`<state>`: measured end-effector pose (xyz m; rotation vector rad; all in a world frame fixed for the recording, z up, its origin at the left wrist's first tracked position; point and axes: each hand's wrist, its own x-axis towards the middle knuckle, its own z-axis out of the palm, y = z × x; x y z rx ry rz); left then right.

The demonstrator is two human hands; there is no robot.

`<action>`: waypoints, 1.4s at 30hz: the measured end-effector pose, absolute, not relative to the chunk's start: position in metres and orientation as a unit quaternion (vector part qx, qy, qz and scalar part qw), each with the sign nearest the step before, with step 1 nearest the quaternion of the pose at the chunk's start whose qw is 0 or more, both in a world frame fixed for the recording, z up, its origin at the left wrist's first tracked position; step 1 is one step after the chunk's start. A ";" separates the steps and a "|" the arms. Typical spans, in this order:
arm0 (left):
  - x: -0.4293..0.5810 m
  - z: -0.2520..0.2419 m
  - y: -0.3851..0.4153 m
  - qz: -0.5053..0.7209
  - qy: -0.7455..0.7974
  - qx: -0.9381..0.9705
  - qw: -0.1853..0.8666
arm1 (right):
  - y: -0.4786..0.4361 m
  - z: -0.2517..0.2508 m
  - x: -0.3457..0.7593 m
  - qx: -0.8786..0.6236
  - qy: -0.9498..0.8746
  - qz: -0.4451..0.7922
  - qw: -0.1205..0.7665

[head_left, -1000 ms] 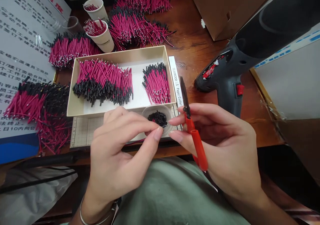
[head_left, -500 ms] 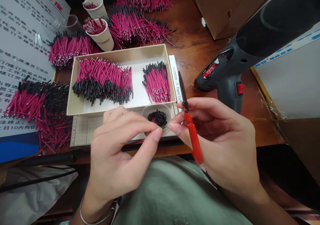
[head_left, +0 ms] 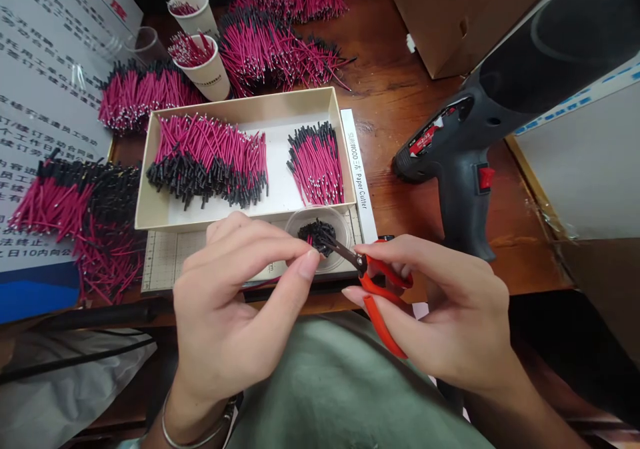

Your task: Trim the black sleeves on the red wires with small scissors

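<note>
My left hand (head_left: 240,296) is pinched, thumb against forefinger, just left of a small clear dish (head_left: 320,236) holding black tube pieces; what it pinches is too small to name. My right hand (head_left: 445,309) grips red-handled scissors (head_left: 375,282), whose dark blades point left toward the dish and the left fingertips. Behind the dish stands a shallow cream box (head_left: 245,156) with two piles of pink wires tipped in black.
More bundles of pink wires (head_left: 280,42) lie at the back and at the left (head_left: 70,209). Two paper cups (head_left: 205,69) hold wires. A black heat gun (head_left: 465,142) lies at the right, beside a cardboard box (head_left: 450,16). A paper cutter (head_left: 357,169) sits under the cream box.
My right hand has swung the scissors from pointing up and away to pointing left at the dish, blades near my left fingertips. My left hand has stayed put.
</note>
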<state>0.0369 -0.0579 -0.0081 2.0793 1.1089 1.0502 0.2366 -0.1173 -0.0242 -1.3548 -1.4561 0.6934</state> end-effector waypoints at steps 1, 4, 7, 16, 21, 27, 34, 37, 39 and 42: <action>0.037 -0.008 -0.058 0.392 0.413 0.775 0.276 | -0.117 -0.024 0.237 -0.557 -0.605 0.284 0.493; 0.036 -0.009 -0.058 0.393 0.412 0.774 0.275 | -0.117 -0.024 0.239 -0.549 -0.619 0.280 0.487; 0.036 -0.010 -0.058 0.391 0.412 0.775 0.277 | -0.116 -0.024 0.240 -0.545 -0.630 0.271 0.482; 0.035 -0.011 -0.057 0.393 0.413 0.776 0.270 | -0.119 -0.030 0.240 -0.550 -0.638 0.254 0.475; 0.037 -0.010 -0.058 0.379 0.433 0.773 0.267 | -0.119 -0.030 0.238 -0.557 -0.623 0.282 0.471; 0.037 -0.010 -0.060 0.375 0.429 0.775 0.272 | -0.120 -0.027 0.240 -0.578 -0.589 0.290 0.484; 0.032 -0.003 -0.033 0.441 0.521 0.714 0.152 | -0.120 -0.024 0.245 -0.595 -0.612 0.256 0.454; 0.032 0.019 0.019 0.525 0.504 0.684 0.056 | -0.117 -0.022 0.248 -0.595 -0.632 0.254 0.427; 0.036 0.037 0.062 0.557 0.442 0.698 0.092 | -0.114 -0.020 0.251 -0.594 -0.644 0.250 0.412; 0.049 0.053 0.122 0.504 0.437 0.724 0.174 | -0.108 -0.017 0.256 -0.596 -0.656 0.239 0.397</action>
